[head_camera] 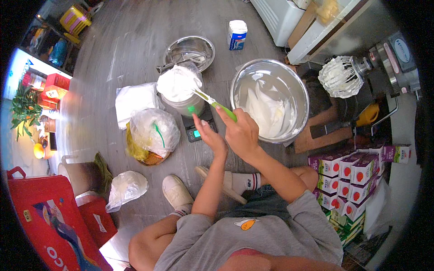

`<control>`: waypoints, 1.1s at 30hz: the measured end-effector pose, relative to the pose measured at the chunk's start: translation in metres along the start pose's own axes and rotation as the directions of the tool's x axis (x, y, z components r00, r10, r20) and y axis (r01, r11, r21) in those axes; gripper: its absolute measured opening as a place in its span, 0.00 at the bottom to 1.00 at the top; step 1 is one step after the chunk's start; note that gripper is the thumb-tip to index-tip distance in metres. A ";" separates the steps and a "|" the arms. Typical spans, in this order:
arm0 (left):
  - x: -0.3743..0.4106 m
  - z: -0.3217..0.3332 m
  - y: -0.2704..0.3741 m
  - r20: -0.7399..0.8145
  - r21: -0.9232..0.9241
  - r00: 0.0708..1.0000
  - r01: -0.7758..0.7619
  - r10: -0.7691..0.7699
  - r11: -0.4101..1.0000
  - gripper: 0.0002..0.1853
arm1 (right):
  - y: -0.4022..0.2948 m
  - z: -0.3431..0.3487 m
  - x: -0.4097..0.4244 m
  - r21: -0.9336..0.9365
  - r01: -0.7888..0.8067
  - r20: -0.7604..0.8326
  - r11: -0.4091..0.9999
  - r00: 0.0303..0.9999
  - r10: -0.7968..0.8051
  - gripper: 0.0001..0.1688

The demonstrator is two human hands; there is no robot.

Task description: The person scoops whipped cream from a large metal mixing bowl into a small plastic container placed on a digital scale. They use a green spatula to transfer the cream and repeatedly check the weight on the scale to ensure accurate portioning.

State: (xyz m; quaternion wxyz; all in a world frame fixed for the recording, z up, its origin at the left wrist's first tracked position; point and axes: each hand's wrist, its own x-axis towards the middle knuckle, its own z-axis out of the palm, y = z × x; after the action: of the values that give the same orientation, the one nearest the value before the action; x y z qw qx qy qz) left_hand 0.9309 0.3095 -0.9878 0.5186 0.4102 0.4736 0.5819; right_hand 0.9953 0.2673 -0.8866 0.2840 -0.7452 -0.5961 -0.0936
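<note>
My right hand [241,130] grips the green handle of a spatula [225,111]. Its far end meets a mound of white cream [179,83] at the mouth of a translucent container [186,107]. That container stands on a dark digital kitchen scale [201,130] with a lit display. My left hand [212,136] is open, fingers extended towards the container's near side; whether they touch it I cannot tell. To the right, a large steel mixing bowl [302,111] holds more cream, smeared along its wall.
Behind the container are a smaller steel bowl [211,50] and a blue-and-white carton [237,35]. Plastic bags [154,132] lie left. A mixer's cream-coated whisk [340,77] hangs at right, above stacked milk cartons [349,176]. A red cooler box [44,216] stands at lower left.
</note>
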 end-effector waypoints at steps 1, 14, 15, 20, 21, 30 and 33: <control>0.008 -0.003 -0.003 -0.021 -0.042 1.000 0.020 -0.021 0.999 0.26 | 0.001 0.003 -0.001 -0.014 0.014 -0.008 1.000 1.000 -0.014 0.28; 0.007 -0.004 -0.010 -0.045 -0.052 0.984 0.169 -0.172 0.984 0.29 | 0.030 -0.080 0.036 0.730 -0.680 0.636 0.072 0.714 0.293 0.20; -0.008 -0.003 -0.014 0.028 -0.005 0.993 0.112 -0.112 0.994 0.29 | 0.033 -0.087 0.032 0.733 -0.675 0.620 0.085 0.714 0.326 0.21; -0.083 0.022 -0.014 0.264 -0.100 0.942 0.241 -0.207 0.965 0.28 | 0.073 -0.132 0.000 0.820 -0.567 0.501 0.078 0.776 0.383 0.24; -0.088 0.022 -0.012 0.294 -0.081 0.934 0.234 -0.201 0.969 0.28 | 0.082 -0.141 -0.008 0.827 -0.555 0.478 0.084 0.775 0.414 0.24; -0.098 0.031 -0.022 0.343 0.053 0.930 0.121 -0.131 0.991 0.30 | 0.154 -0.217 -0.061 0.480 -0.775 0.436 0.410 0.616 0.656 0.19; -0.105 0.033 -0.030 0.351 0.057 0.926 0.129 -0.141 0.990 0.30 | 0.167 -0.219 -0.059 0.283 -0.728 0.435 0.624 0.677 0.593 0.15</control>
State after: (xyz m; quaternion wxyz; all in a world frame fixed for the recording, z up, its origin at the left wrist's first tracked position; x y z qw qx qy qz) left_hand 0.9826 0.2101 -1.0081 0.6272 0.4832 0.4092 0.4535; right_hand 1.1805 0.0795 -0.7872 0.3627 -0.8346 -0.3161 0.2683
